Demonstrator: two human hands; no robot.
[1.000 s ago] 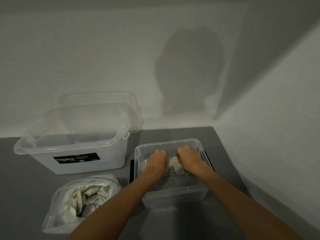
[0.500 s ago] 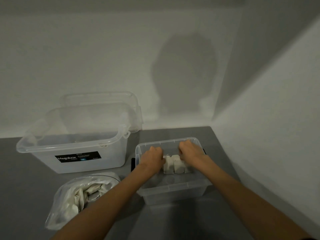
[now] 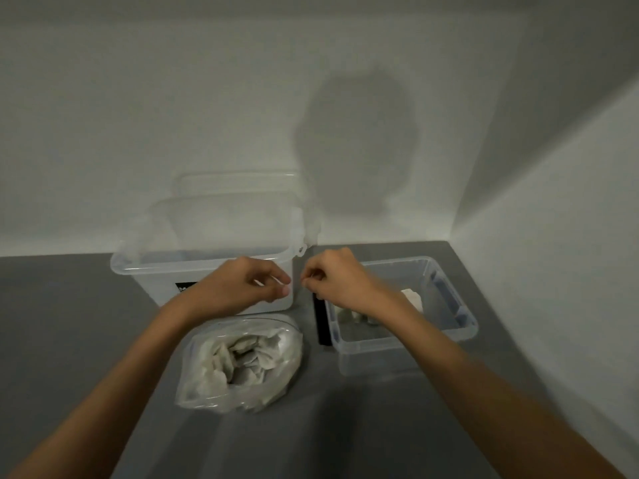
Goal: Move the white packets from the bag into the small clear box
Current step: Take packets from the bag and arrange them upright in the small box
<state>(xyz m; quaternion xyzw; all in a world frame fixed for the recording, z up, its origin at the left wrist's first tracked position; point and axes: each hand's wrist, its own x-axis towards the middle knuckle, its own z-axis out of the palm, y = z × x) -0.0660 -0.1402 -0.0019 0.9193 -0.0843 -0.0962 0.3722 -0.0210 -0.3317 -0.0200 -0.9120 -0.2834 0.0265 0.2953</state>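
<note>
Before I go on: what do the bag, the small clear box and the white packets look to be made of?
The bag looks like thin clear plastic film, glossy: it crumples and shows its contents. The small clear box looks like rigid see-through plastic, smooth, with a moulded rim. The white packets look matt, soft and creased, likely paper or nonwoven; too blurred to be sure.

Black label (image 3: 182, 289) on front of large clear box (image 3: 145, 286), mostly covered by left hand (image 3: 238, 286); visible white print too blurred to read. No other text legible.
</note>
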